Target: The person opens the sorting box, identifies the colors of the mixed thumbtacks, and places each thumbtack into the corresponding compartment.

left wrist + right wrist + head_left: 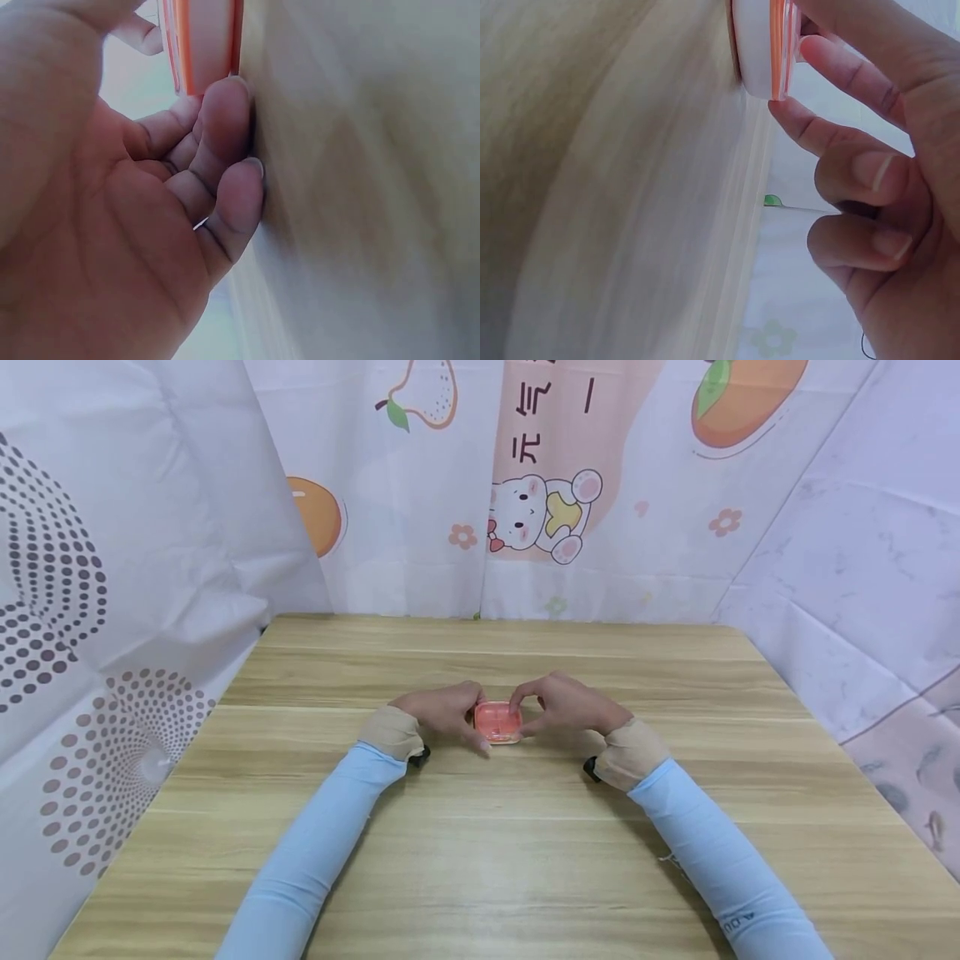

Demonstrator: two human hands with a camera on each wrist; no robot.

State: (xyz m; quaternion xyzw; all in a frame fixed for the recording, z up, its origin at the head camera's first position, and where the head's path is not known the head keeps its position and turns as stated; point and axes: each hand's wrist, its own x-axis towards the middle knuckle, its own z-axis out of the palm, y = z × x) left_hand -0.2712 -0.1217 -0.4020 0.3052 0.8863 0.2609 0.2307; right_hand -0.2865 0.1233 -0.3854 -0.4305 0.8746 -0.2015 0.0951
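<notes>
A small, shallow plastic box with a red top and rounded corners lies flat on the wooden table. Seen from the side in the left wrist view, the box has pale walls and an orange rim. My left hand holds its left side, the thumb near the front corner and the fingers by the back corner. At the right side, my right hand spans the edge between thumb and forefinger. Another fingertip of that hand meets the rim of the box in the right wrist view, with the remaining fingers curled.
The wood-grain table extends all round the box. Behind it hangs a white curtain printed with fruit and a cartoon animal. More patterned sheets hang along the left and right sides.
</notes>
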